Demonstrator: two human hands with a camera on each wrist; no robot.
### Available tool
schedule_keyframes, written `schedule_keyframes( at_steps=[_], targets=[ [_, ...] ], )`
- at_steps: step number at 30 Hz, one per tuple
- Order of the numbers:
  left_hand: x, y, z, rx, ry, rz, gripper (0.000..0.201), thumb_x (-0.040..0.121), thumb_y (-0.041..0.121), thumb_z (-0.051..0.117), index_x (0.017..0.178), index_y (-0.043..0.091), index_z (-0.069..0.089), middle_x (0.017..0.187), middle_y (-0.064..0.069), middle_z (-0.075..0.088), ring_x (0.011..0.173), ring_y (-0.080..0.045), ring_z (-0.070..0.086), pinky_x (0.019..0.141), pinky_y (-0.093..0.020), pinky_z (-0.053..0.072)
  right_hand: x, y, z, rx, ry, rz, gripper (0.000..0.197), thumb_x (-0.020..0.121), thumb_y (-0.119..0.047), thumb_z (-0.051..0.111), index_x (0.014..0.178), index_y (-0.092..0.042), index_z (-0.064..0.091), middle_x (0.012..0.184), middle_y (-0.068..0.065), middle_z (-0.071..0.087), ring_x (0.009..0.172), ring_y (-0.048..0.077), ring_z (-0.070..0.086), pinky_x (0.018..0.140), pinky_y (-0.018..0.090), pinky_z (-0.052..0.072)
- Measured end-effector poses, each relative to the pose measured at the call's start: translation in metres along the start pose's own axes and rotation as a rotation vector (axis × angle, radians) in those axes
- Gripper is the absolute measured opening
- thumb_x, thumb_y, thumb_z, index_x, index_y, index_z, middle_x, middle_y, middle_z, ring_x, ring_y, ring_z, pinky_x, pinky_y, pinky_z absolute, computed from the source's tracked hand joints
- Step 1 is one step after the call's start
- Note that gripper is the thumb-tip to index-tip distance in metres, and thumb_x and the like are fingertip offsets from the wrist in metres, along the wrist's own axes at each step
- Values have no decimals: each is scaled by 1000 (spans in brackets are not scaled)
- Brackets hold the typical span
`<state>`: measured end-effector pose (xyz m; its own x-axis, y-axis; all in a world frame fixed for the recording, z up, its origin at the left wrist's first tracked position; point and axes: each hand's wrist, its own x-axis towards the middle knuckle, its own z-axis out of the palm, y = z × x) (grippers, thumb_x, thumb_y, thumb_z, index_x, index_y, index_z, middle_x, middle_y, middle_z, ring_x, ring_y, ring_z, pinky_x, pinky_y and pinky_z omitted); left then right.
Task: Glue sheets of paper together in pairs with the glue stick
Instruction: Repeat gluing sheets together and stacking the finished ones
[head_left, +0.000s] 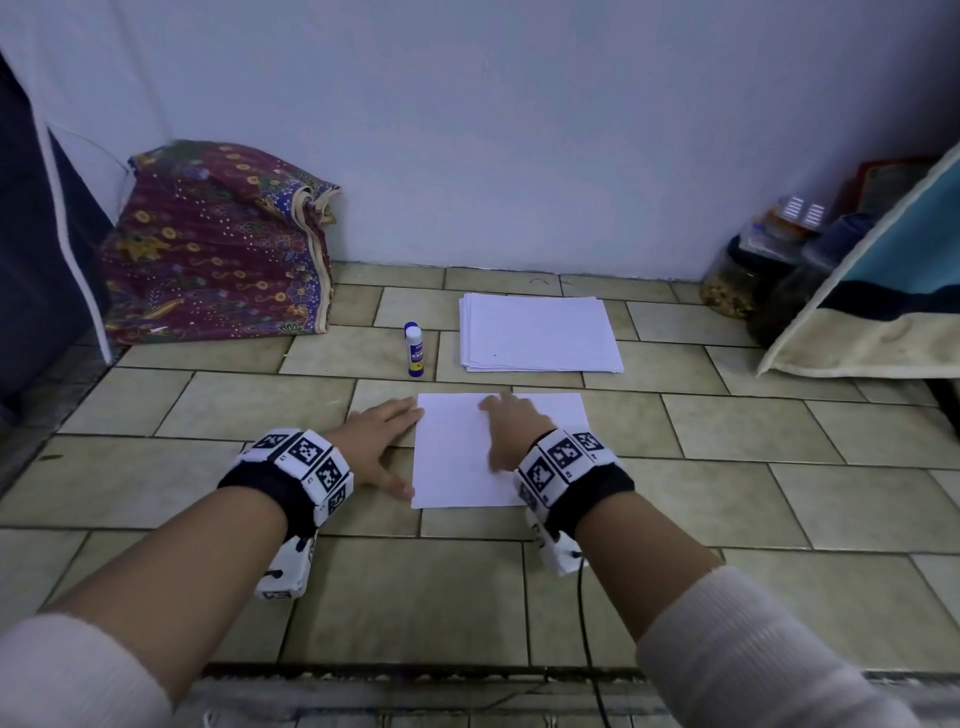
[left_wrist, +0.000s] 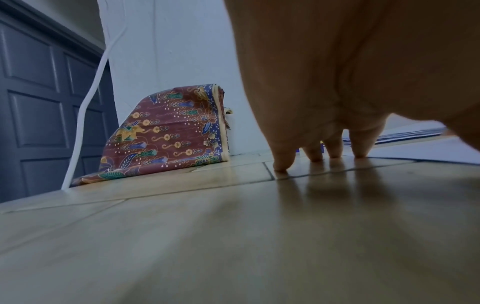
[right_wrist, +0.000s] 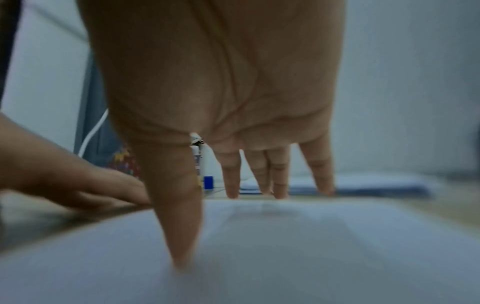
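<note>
On the tiled floor (head_left: 727, 467), everything is placed around one sheet (head_left: 457, 457) in front of the person. At the sheet's left edge the left hand (head_left: 379, 441) lies flat, fingers (left_wrist: 281, 162) straight and spread, holding nothing; the fingertips touch the tile and the thumb lies along the paper edge. On the sheet itself the right hand (head_left: 511, 426) presses with straight, spread fingers (right_wrist: 179, 226), also holding nothing. Beyond the sheet's far-left corner the glue stick (head_left: 414, 349) stands upright, cap on, its long axis vertical. It is just ahead of the left hand's fingers, so I judge the left hand is nearer. Right of the stick, beyond the sheet's far edge, lies the stack (head_left: 540, 332).
</note>
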<state>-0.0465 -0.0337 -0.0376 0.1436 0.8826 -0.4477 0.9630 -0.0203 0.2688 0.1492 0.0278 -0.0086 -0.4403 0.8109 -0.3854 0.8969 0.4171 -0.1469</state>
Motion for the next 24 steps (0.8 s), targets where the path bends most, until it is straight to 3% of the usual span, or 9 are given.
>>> schedule_keyframes(
  at_steps=[2, 5, 7, 12, 18, 24],
  targets=[
    [0, 0, -2, -21, 6, -2, 114, 75, 45, 78, 154, 19, -1, 161, 1, -8, 148, -16, -2, 119, -30, 8, 3, -16, 9, 140, -33, -52, 87, 79, -38, 73, 147, -13, 24, 150, 8, 27, 137, 26, 29, 109, 49, 32],
    [-1, 3, -3, -42, 13, -19, 114, 73, 44, 79, 154, 21, 1, 161, 3, -7, 148, -15, 0, 119, -32, 10, 5, -30, 21, 106, -108, -17, 110, 72, -57, 72, 150, -11, 10, 159, 9, 2, 146, 25, 5, 112, 56, 22],
    [-1, 7, -2, -34, 29, -41, 116, 72, 45, 80, 154, 21, 2, 161, 3, -6, 147, -16, 2, 120, -38, 11, 6, -32, 23, 82, -122, 7, 117, 69, -57, 75, 150, -11, 4, 159, 8, -6, 147, 24, -3, 112, 60, 18],
    [0, 10, 4, 5, 49, -62, 122, 65, 54, 80, 153, 20, 3, 160, 3, -3, 147, -17, 2, 118, -49, 12, 5, -30, 21, 72, -125, -2, 122, 66, -58, 76, 150, -11, 2, 159, 8, -8, 147, 25, -5, 112, 61, 17],
    [1, 9, 3, 44, 47, -64, 127, 61, 59, 80, 153, 18, 2, 160, 1, 0, 146, -19, 6, 118, -49, 15, 1, -31, 22, 69, -109, 2, 125, 62, -59, 78, 150, -12, 3, 159, 8, -8, 147, 25, -5, 113, 60, 16],
    [-2, 21, -2, 138, 5, -81, 124, 68, 52, 79, 153, 17, -4, 160, 4, -15, 147, -19, 0, 117, -50, 18, -1, -29, 23, 49, -101, -15, 125, 63, -62, 76, 151, -14, 1, 159, 7, -8, 147, 23, -4, 114, 57, 17]
  ],
)
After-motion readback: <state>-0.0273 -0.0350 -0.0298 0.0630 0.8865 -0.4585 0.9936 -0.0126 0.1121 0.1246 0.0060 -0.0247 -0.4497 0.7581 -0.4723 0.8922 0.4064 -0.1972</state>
